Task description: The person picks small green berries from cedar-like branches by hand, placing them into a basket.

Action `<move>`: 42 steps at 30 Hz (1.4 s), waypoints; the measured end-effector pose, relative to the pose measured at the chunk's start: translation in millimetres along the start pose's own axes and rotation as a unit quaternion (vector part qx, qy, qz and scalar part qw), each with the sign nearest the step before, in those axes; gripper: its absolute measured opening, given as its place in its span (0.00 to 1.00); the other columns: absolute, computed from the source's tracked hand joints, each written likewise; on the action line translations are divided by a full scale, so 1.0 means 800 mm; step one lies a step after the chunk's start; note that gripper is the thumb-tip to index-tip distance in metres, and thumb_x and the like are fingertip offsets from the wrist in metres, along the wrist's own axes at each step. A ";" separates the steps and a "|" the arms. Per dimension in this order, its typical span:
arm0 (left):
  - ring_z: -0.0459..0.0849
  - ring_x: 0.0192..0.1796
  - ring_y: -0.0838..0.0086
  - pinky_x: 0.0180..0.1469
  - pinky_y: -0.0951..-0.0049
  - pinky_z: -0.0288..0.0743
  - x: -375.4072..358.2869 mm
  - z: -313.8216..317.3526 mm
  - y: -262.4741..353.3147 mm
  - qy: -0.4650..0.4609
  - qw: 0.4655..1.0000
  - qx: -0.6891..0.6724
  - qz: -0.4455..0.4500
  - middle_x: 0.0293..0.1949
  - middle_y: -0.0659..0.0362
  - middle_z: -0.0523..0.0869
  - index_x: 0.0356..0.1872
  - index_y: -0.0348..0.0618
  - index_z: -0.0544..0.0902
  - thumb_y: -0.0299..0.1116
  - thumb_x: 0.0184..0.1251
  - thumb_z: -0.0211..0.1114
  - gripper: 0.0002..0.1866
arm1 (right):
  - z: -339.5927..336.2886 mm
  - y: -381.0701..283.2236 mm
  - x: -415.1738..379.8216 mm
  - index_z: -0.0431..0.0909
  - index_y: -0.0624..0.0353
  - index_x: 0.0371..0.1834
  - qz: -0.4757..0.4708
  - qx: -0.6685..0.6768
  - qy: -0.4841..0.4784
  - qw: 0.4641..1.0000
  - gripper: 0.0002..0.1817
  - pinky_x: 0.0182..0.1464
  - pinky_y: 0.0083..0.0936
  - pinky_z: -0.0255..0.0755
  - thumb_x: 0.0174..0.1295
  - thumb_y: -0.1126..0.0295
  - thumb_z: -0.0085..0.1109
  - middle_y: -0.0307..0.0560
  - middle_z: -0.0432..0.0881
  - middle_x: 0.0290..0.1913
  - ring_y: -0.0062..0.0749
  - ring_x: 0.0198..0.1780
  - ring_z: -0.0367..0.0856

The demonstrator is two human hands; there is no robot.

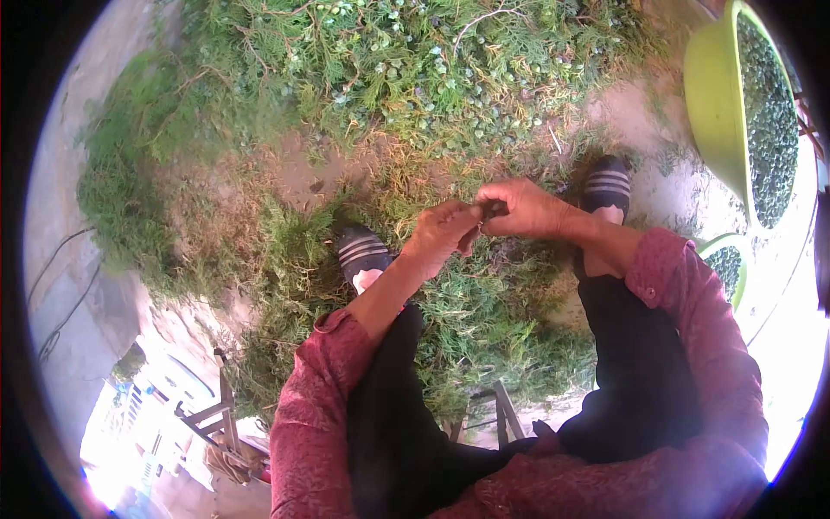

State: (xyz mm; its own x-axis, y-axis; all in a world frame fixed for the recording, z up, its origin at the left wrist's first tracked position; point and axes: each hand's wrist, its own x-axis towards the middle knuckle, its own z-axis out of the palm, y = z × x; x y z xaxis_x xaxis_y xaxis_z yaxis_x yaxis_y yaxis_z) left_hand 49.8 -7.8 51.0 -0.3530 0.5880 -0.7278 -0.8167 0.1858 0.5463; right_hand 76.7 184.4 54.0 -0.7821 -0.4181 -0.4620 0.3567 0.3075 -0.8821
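Observation:
My left hand (441, 230) and my right hand (522, 208) meet above the ground between my feet, fingertips almost touching. The left fingers are pinched together. Curled fingers close my right hand, with something small and dark at their tips that I cannot make out. Below the hands lie loose green conifer sprigs (471, 303). Beyond them spreads a large heap of conifer branches (389, 69) bearing small pale blue-green cones.
A lime-green basin (716, 95) of small blue-green cones stands at the upper right, with a smaller green-rimmed container (742, 275) below it. Striped slippers (363, 249) are on my feet. Wooden legs (226, 406) stand at lower left; a cable (65, 320) lies at far left.

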 end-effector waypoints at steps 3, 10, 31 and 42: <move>0.69 0.17 0.82 0.20 0.79 0.67 0.000 0.002 -0.004 -0.008 0.999 -0.012 -0.028 0.16 0.64 0.73 0.26 0.38 0.76 0.35 0.61 0.61 0.10 | -0.003 -0.001 -0.001 0.75 0.61 0.36 0.024 0.009 -0.039 0.999 0.13 0.35 0.20 0.69 0.51 0.67 0.61 0.39 0.77 0.28 0.19 0.31 0.74; 0.67 0.16 0.82 0.22 0.77 0.68 -0.014 0.004 -0.005 -0.034 0.992 0.058 -0.106 0.15 0.64 0.70 0.26 0.39 0.75 0.34 0.63 0.58 0.10 | -0.018 0.013 -0.009 0.74 0.63 0.38 0.166 0.260 -0.063 0.949 0.13 0.35 0.18 0.69 0.52 0.70 0.61 0.37 0.76 0.29 0.19 0.33 0.74; 0.76 0.21 0.73 0.26 0.73 0.71 -0.004 0.004 -0.021 -0.064 0.866 0.493 0.058 0.19 0.59 0.78 0.30 0.39 0.79 0.35 0.54 0.60 0.09 | -0.044 0.031 -0.043 0.72 0.60 0.35 0.137 0.477 0.033 0.868 0.06 0.35 0.19 0.73 0.54 0.74 0.55 0.39 0.77 0.32 0.21 0.33 0.77; 0.81 0.29 0.62 0.33 0.68 0.74 0.058 -0.021 -0.007 0.236 0.753 0.598 0.139 0.28 0.54 0.82 0.29 0.43 0.79 0.34 0.48 0.65 0.08 | -0.033 0.018 -0.037 0.74 0.59 0.35 0.181 0.339 -0.018 0.923 0.12 0.30 0.18 0.71 0.54 0.63 0.60 0.35 0.75 0.28 0.18 0.31 0.75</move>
State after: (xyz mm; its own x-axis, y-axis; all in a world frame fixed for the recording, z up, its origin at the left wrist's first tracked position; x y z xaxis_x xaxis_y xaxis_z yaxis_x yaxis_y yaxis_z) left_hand 29.9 5.4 7.1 -0.7876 0.4429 -0.4284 0.2149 0.8491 0.4826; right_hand 91.6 224.0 57.4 -0.5363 -0.4254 -0.7290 0.8384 -0.1685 -0.5184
